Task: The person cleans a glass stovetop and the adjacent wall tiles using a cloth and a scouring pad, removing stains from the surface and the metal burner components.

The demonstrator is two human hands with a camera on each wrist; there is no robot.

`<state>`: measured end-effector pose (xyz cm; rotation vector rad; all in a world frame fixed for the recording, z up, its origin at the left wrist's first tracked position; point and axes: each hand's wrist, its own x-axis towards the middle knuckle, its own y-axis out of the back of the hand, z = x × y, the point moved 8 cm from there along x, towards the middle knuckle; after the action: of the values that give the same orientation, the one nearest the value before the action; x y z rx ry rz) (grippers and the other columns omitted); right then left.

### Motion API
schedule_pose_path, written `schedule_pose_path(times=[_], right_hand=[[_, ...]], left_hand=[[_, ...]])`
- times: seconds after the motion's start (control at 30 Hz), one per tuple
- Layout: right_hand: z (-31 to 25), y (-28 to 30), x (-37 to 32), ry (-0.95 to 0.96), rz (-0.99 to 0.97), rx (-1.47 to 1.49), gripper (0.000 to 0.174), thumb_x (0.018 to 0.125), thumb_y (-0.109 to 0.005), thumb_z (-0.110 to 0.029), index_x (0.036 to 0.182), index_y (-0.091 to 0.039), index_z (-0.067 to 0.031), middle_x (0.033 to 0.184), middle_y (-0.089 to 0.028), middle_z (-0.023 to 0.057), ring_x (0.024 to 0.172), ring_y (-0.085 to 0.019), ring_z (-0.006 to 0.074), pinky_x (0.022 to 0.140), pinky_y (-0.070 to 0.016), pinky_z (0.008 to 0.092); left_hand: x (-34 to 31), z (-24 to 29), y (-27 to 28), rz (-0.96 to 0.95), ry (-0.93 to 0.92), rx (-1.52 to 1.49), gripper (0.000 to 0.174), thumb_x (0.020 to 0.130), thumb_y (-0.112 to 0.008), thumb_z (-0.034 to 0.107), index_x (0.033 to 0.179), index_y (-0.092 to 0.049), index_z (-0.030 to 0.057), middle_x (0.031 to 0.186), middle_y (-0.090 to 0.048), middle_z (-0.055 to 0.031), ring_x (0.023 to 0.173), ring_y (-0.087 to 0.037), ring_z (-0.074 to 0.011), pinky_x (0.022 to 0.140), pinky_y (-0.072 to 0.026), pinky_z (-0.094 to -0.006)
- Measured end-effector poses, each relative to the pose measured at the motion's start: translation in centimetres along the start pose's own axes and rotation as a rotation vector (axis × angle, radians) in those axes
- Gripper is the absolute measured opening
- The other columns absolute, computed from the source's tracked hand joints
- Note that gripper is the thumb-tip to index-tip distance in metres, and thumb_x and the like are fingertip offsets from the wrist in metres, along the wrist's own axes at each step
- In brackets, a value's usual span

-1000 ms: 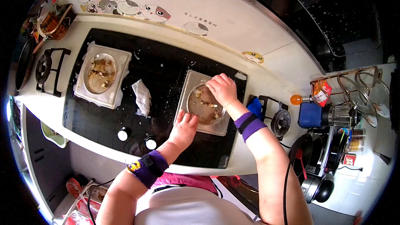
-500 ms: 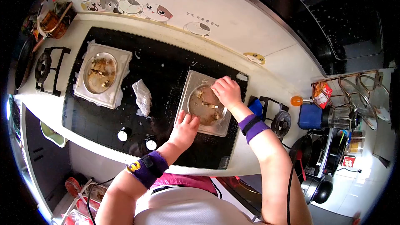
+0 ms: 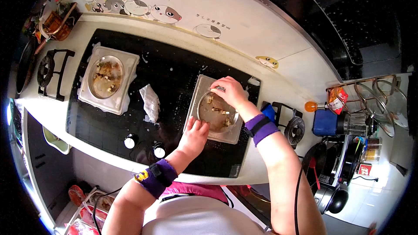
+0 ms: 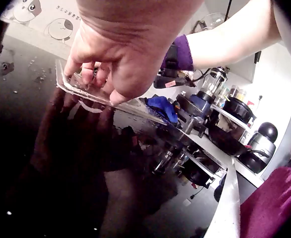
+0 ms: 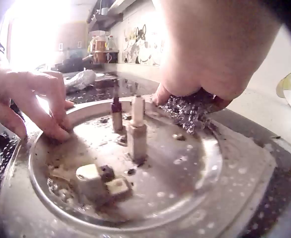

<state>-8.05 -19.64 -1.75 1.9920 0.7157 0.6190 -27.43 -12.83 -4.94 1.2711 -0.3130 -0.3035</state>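
My right hand [image 3: 230, 92] pinches a steel wool scrubber [image 5: 187, 113] at the far rim of a round metal burner pan [image 5: 170, 181], set in a square plate on the right of the cooktop. Wet brown grime and foam spots coat the pan; metal and pale posts [image 5: 137, 141] stand up in its middle. My left hand [image 3: 193, 137] rests on the near left side of the plate, fingertips pressing at the pan's rim. In the left wrist view its thumb lies along the plate's edge [image 4: 135, 110].
A second burner pan [image 3: 104, 93] with similar grime sits in a foamy plate at left. A crumpled silvery cloth [image 3: 149, 103] lies between the two. Two knobs [image 3: 160, 150] stand in front. Pot supports [image 3: 292, 128] rest at both sides; a blue cloth [image 4: 161, 109] lies at right.
My right hand has moved left along the far rim of the pan, and the scrubber now shows under its fingers. The left hand stays at the rim.
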Motion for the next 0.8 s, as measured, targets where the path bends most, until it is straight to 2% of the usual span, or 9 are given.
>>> schedule_pose_path(times=[0.07, 0.17, 0.27, 0.37, 0.43, 0.5, 0.57, 0.8], right_hand=[[1.3, 0.5, -0.6, -0.041, -0.059, 0.027, 0.010, 0.082, -0.077, -0.020, 0.089, -0.074, -0.0137, 0.090, -0.073, -0.0001, 0.087, -0.065, 0.0227, 0.081, -0.0536, 0.0364], [2.6, 1.1, -1.3, -0.119, -0.093, -0.034, 0.011, 0.084, -0.074, -0.026, 0.089, -0.074, -0.0157, 0.089, -0.072, 0.0014, 0.090, -0.065, 0.0255, 0.080, -0.0534, 0.0379], [-0.6, 0.0, 0.3, -0.041, -0.102, -0.047, 0.011, 0.085, -0.073, -0.027, 0.088, -0.073, -0.0167, 0.090, -0.071, 0.0010, 0.091, -0.064, 0.0260, 0.079, -0.0531, 0.0382], [0.7, 0.1, 0.0, -0.058, -0.071, -0.050, 0.010, 0.084, -0.074, -0.027, 0.087, -0.074, -0.0175, 0.088, -0.071, 0.0008, 0.089, -0.064, 0.0251, 0.078, -0.0536, 0.0385], [2.6, 1.0, -0.9, -0.176, -0.069, -0.071, 0.009, 0.083, -0.074, -0.026, 0.085, -0.074, -0.0172, 0.086, -0.070, 0.0013, 0.088, -0.064, 0.0244, 0.076, -0.0536, 0.0384], [2.5, 0.7, -1.0, -0.162, -0.042, -0.130, 0.010, 0.083, -0.074, -0.026, 0.085, -0.074, -0.0163, 0.085, -0.069, 0.0017, 0.087, -0.063, 0.0250, 0.076, -0.0535, 0.0386], [-0.2, 0.3, 0.0, -0.078, -0.023, -0.107, 0.011, 0.084, -0.073, -0.026, 0.086, -0.073, -0.0150, 0.085, -0.068, 0.0016, 0.088, -0.063, 0.0258, 0.075, -0.0534, 0.0386], [2.2, 1.1, -1.1, -0.117, -0.034, -0.130, 0.008, 0.083, -0.074, -0.024, 0.085, -0.073, -0.0169, 0.085, -0.068, -0.0005, 0.088, -0.063, 0.0242, 0.075, -0.0541, 0.0375]], left_hand=[[0.1, 0.0, 0.2, 0.028, 0.000, -0.001, 0.044, 0.088, -0.054, 0.018, 0.129, -0.061, 0.0043, 0.122, -0.056, -0.0090, 0.118, -0.051, -0.0280, 0.119, -0.0268, -0.0513], [0.2, 0.0, -0.1, -0.046, 0.008, -0.033, 0.043, 0.088, -0.055, 0.018, 0.128, -0.062, 0.0046, 0.121, -0.056, -0.0090, 0.118, -0.051, -0.0279, 0.119, -0.0272, -0.0513], [0.1, -0.1, -0.5, 0.017, 0.027, -0.076, 0.044, 0.088, -0.055, 0.019, 0.130, -0.061, 0.0047, 0.122, -0.056, -0.0090, 0.118, -0.051, -0.0280, 0.119, -0.0275, -0.0513], [0.1, -0.1, 0.0, 0.000, 0.003, -0.035, 0.045, 0.088, -0.055, 0.019, 0.131, -0.060, 0.0045, 0.121, -0.056, -0.0090, 0.118, -0.051, -0.0283, 0.119, -0.0280, -0.0509], [0.1, -0.1, -0.2, -0.008, -0.009, -0.011, 0.046, 0.088, -0.055, 0.019, 0.131, -0.060, 0.0044, 0.121, -0.056, -0.0089, 0.118, -0.051, -0.0284, 0.119, -0.0283, -0.0505], [0.1, -0.1, -0.1, -0.005, 0.001, -0.014, 0.046, 0.088, -0.055, 0.019, 0.131, -0.060, 0.0043, 0.121, -0.056, -0.0089, 0.118, -0.051, -0.0284, 0.119, -0.0284, -0.0503], [0.1, -0.1, 0.0, 0.008, 0.013, -0.042, 0.046, 0.088, -0.055, 0.018, 0.131, -0.060, 0.0042, 0.120, -0.056, -0.0087, 0.118, -0.051, -0.0283, 0.119, -0.0283, -0.0501], [0.2, -0.1, 0.0, -0.006, 0.002, -0.054, 0.044, 0.087, -0.055, 0.019, 0.128, -0.063, 0.0041, 0.119, -0.056, -0.0076, 0.116, -0.051, -0.0275, 0.119, -0.0278, -0.0500]])
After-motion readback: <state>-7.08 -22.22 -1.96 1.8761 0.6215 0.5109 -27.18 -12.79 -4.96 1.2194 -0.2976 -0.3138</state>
